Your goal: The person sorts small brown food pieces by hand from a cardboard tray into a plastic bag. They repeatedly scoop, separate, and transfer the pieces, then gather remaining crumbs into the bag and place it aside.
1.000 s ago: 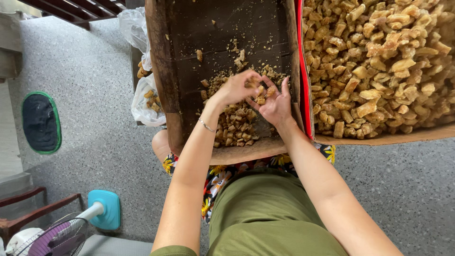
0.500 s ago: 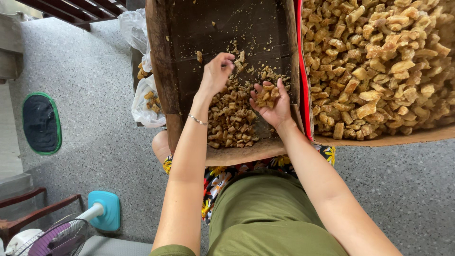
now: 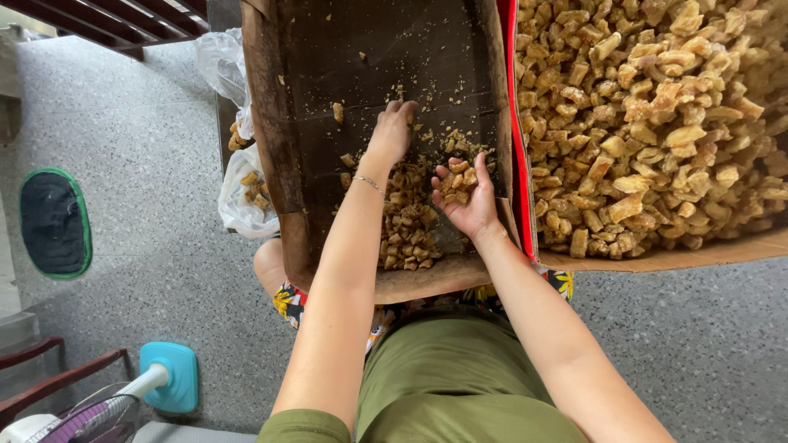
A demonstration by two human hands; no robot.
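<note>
matt brown cardboard tray (image 3: 295,164), speckled stone floor (image 3: 139,164)

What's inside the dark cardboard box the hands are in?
The box holds a small pile of golden chunks and scattered crumbs. The right hand cups a few chunks; the left hand presses on the crumbs. Whatever lies under the left hand's fingers is hidden.
</note>
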